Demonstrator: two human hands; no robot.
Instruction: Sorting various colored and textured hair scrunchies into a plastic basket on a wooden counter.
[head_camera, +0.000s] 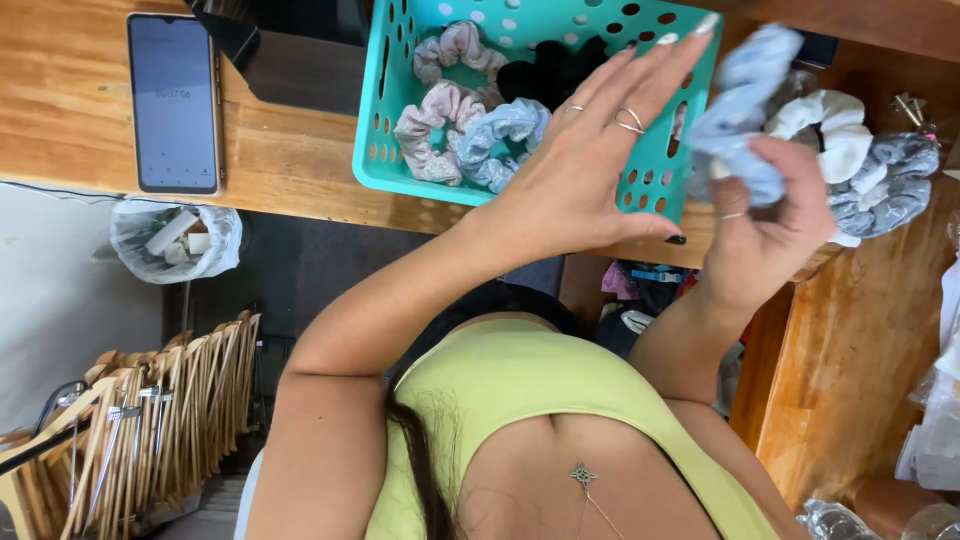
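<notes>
Blue ruffled scrunchie (742, 110) in right hand (765, 230)

Left hand (590, 165) flat, fingers (640, 75) spread; right hand (765, 225) clenched.

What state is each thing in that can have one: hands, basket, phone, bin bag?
Left hand: open, fingers spread over basket.
Right hand: closed on pale blue fabric scrunchie.
Teal perforated plastic basket: holding scrunchies.
Black smartphone: flat, screen lit.
White plastic bin bag: open, holding rubbish.
</notes>
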